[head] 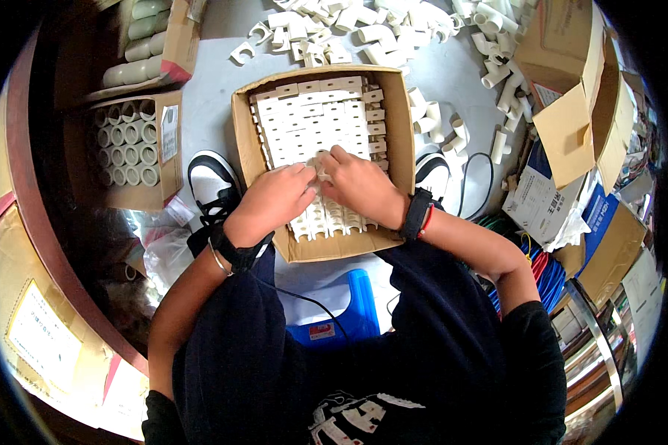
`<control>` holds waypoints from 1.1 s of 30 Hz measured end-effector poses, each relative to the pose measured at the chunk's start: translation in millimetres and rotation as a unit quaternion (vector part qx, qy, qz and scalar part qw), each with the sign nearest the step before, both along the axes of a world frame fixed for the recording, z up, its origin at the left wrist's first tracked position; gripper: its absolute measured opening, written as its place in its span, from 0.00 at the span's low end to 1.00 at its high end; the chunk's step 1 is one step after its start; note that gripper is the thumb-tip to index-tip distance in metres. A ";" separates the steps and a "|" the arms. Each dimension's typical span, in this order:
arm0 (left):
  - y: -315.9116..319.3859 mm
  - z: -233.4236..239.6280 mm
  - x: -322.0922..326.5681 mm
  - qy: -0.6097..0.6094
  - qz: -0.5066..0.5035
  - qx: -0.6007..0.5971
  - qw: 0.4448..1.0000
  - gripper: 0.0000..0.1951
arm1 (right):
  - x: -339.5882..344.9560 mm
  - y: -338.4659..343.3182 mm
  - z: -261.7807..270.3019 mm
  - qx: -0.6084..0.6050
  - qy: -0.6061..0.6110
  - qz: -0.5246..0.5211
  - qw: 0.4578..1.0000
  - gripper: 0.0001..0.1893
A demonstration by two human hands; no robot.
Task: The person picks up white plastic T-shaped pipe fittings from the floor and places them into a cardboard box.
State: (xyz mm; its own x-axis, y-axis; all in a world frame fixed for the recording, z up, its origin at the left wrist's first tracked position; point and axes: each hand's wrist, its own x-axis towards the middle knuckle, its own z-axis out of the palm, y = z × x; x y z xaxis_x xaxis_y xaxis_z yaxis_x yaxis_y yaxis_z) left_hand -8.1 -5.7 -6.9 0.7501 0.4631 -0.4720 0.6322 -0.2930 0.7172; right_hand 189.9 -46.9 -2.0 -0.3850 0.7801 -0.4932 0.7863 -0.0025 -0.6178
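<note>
An open cardboard box (pixel 342 251) sits between my feet, filled with rows of white plastic pipe clips (pixel 312 125). Most rows show flat slotted bases facing up; nearest me, the curved jaws of the clips are visible. My left hand (pixel 278 192) and my right hand (pixel 359 181) meet over the middle of the rows. Between their fingertips is a small white pipe clip (pixel 324 176), pinched from both sides. The fingers hide much of its shape and the clips directly beneath.
Loose white pipe elbows and tees (pixel 381 36) and clips (pixel 243 53) lie across the grey floor (pixel 214 94). At left stands a carton of pipe couplings (pixel 133 133). A blue plastic stool (pixel 362 303) is below the box. Open cartons (pixel 568 125) and coiled wires (pixel 548 278) crowd the right.
</note>
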 end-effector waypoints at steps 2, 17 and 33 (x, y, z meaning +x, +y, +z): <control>0.1 0.2 0.3 -0.010 0.003 0.001 1.000 0.12 | 0.7 -3.8 -1.9 0.044 0.014 0.003 0.999 0.19; 1.5 3.8 0.6 0.014 -0.005 -0.015 1.000 0.13 | 16.6 4.1 2.3 0.037 0.046 -0.012 0.998 0.18; 1.2 2.9 0.7 -0.002 0.004 -0.001 1.000 0.13 | 19.5 5.9 3.1 0.025 0.073 0.005 0.997 0.27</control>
